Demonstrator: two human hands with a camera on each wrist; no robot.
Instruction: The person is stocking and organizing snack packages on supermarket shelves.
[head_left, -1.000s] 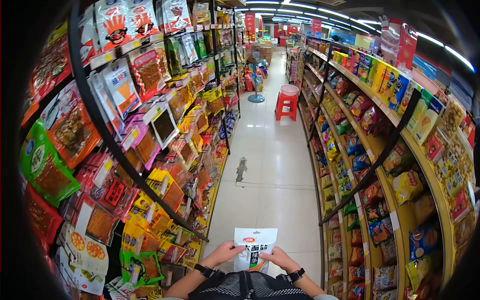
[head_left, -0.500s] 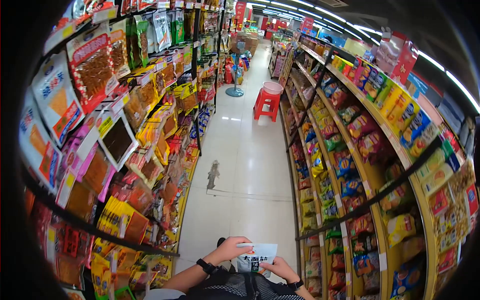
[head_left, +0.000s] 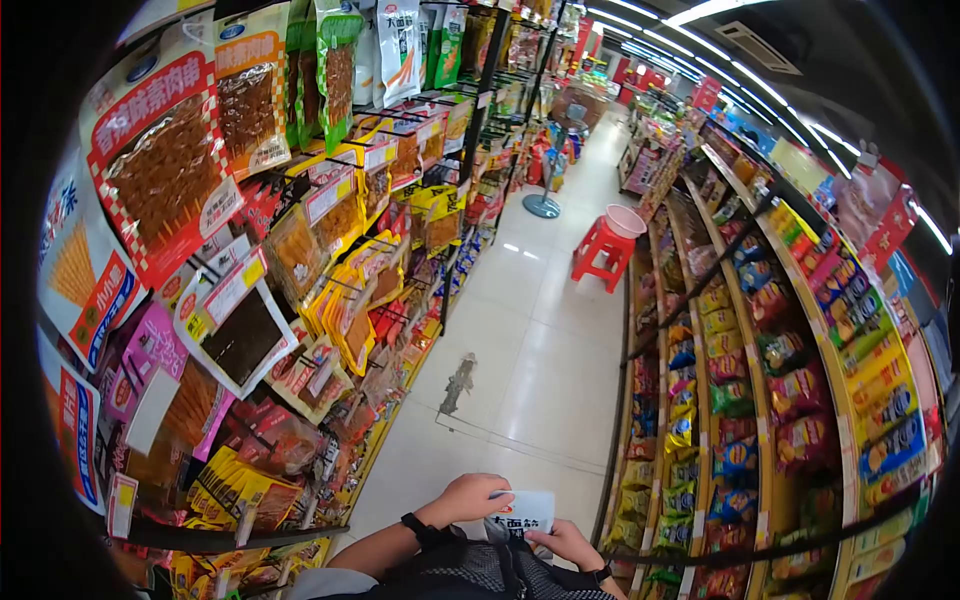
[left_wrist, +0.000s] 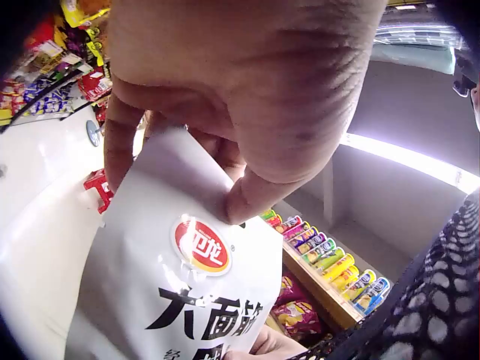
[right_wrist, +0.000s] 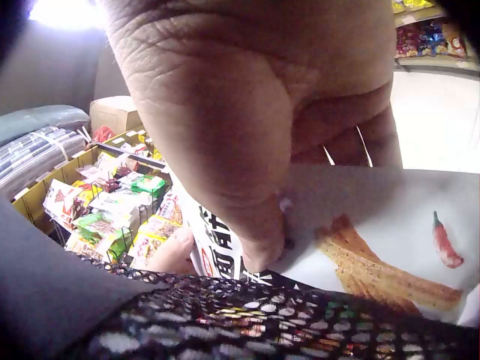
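A white snack packet [head_left: 527, 506] with a red oval logo and black Chinese lettering is held in front of the body by both hands. My left hand [head_left: 472, 499] pinches its upper corner; in the left wrist view the thumb [left_wrist: 255, 196] lies on the printed front and the other fingers go behind. My right hand [head_left: 570, 544] grips the opposite side, thumb pressed on the front beside the lettering. Pictures of brown strips and a red chilli show on the packet [right_wrist: 390, 255] in the right wrist view. Mesh fabric hides the packet's lower part in the head view.
Hanging snack packs fill the left rack [head_left: 160, 150]. Bagged and canned snacks line the right shelves [head_left: 740, 400]. Farther along the tiled aisle [head_left: 520, 370] stand a red stool [head_left: 603, 258] with a pink basin [head_left: 625, 221] on it and a round blue-grey base [head_left: 542, 206].
My left hand has gone from the packet's left side to its upper corner. The packet sits lower against the body and shows less of its front. The head view has turned and tilted.
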